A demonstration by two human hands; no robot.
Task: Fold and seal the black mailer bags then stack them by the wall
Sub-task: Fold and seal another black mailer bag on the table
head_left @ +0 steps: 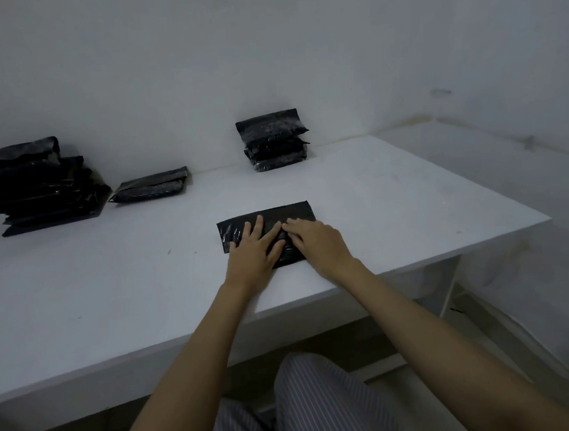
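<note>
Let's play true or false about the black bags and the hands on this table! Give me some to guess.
1. Both hands, left hand and right hand, press flat on one bag. True.
2. That bag sits against the wall. False: it lies near the table's front edge.
3. A small stack stands by the wall. True.
4. The tall pile is on the right. False: it is far left.
5. A hand holds scissors. False: none are seen.
</note>
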